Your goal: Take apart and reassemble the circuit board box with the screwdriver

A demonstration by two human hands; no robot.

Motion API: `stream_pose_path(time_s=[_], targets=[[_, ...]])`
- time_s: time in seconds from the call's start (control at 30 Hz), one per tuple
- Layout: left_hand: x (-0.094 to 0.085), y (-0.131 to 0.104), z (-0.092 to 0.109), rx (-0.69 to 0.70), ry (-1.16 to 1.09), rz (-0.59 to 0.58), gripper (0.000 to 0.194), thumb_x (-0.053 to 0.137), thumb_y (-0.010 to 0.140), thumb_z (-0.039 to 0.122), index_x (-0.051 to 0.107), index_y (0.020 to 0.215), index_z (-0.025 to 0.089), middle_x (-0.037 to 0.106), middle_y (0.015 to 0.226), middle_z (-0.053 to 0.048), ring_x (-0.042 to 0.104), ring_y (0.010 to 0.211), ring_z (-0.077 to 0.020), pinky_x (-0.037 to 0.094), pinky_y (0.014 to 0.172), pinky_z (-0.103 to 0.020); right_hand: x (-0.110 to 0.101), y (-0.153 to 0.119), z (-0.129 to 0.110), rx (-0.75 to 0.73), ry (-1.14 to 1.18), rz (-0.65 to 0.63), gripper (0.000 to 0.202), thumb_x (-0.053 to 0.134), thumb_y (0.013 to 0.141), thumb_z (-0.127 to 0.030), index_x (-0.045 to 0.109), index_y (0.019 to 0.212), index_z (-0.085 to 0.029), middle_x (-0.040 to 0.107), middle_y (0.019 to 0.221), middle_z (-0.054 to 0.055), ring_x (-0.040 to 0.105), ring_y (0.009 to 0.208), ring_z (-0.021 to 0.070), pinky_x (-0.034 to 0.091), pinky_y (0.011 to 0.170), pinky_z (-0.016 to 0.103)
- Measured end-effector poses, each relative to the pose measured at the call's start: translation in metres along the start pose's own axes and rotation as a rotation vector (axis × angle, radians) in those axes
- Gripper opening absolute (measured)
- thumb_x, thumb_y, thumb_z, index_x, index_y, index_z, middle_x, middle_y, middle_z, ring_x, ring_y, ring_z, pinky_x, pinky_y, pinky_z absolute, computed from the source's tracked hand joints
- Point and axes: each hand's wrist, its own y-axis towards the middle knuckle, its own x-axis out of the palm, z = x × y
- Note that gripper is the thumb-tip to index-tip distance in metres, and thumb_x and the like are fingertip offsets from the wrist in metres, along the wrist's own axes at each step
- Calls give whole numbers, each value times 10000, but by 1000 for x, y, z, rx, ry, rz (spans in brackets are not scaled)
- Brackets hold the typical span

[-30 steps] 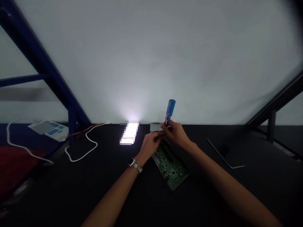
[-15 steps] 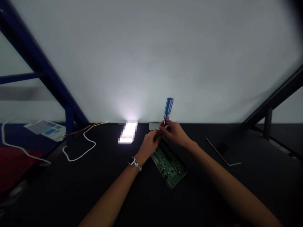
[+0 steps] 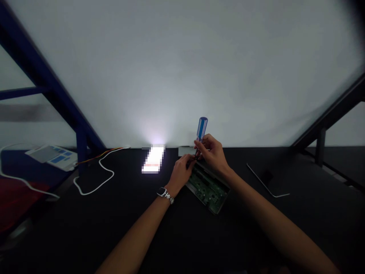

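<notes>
My right hand grasps the screwdriver, blue handle uppermost, slightly tilted. My left hand is near the shaft's lower end; whether it grips anything, I cannot tell. The green circuit board sits slantwise on the black table, far end at my hands. A bent rod lies well apart, rightward.

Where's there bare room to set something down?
Two patches look bare: one between the white cable and the watch, one on the near side of the circuit board, between the forearms. Crowded: the board's far end, with left hand, right hand and screwdriver.
</notes>
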Motion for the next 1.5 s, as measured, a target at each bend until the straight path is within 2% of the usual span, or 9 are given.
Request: stream_pose_path(time_s=[0.4, 0.47, 0.57, 0.67, 0.97, 1.1, 1.23, 1.37, 1.5], targets=[[0, 2, -6, 60, 97, -33, 209, 477, 965, 246, 680, 982, 202, 650, 949, -52, 609, 903, -186, 481, 810, -318, -17, 14, -2, 120, 165, -309, 373, 619, 816, -576, 462, 856, -240, 642, 849, 10, 651, 587, 137, 512, 418, 243], [-1, 2, -5, 61, 76, -22, 205, 489, 961, 246, 688, 985, 202, 659, 944, -49, 613, 881, -179, 482, 804, -312, -13, 13, 1, 121, 165, -255, 377, 630, 805, -577, 476, 868, -239, 648, 834, 9, 648, 571, 136, 515, 419, 245], [-2, 4, -5, 42, 83, -9, 185, 537, 941, 261, 710, 980, 207, 676, 914, -41, 618, 858, -178, 482, 808, -314, -5, 8, 11, 87, 132, -67, 382, 709, 746, -544, 518, 876, -239, 642, 755, -7, 622, 523, 132, 489, 395, 241], [-3, 6, -6, 19, 113, 6, 164, 583, 917, 276, 727, 958, 211, 694, 921, -38, 620, 875, -188, 480, 825, -324, -2, 5, 21, 49, 51, 59, 330, 731, 744, -500, 551, 771, -225, 614, 607, -14, 588, 484, 131, 458, 396, 243], [-1, 10, -8, -72, 77, 50, 116, 699, 829, 302, 717, 801, 191, 682, 795, -25, 618, 768, -182, 486, 735, -317, -12, 6, 16, -8, -130, -73, 256, 622, 862, -446, 657, 807, -198, 674, 653, 32, 639, 561, 152, 545, 577, 317], [1, 9, -8, -75, 79, 57, 139, 690, 831, 317, 704, 777, 189, 667, 790, -29, 615, 786, -189, 489, 731, -318, -8, 3, 16, -18, -157, -3, 255, 644, 838, -459, 638, 809, -205, 686, 738, 36, 648, 595, 156, 543, 557, 305], [-4, 10, -6, -99, 95, 41, 152, 680, 835, 331, 711, 778, 194, 676, 798, -39, 614, 830, -205, 487, 734, -319, -7, 3, 18, -5, -152, 5, 276, 652, 830, -459, 604, 760, -196, 656, 633, 18, 639, 568, 154, 536, 560, 293], [-17, 19, -4, -22, 68, -83, 177, 654, 856, 358, 731, 934, 219, 711, 914, -41, 622, 891, -210, 478, 783, -322, -11, 5, 16, 4, -183, -70, 248, 635, 848, -430, 615, 788, -190, 675, 635, 20, 641, 552, 154, 530, 561, 293], [-26, 29, -3, 16, -56, -290, 259, 529, 936, 363, 722, 985, 197, 720, 862, -29, 626, 756, -173, 464, 685, -290, -16, 8, 13, 16, -195, -179, 206, 609, 869, -386, 633, 813, -189, 694, 685, 41, 647, 573, 159, 514, 517, 283]])
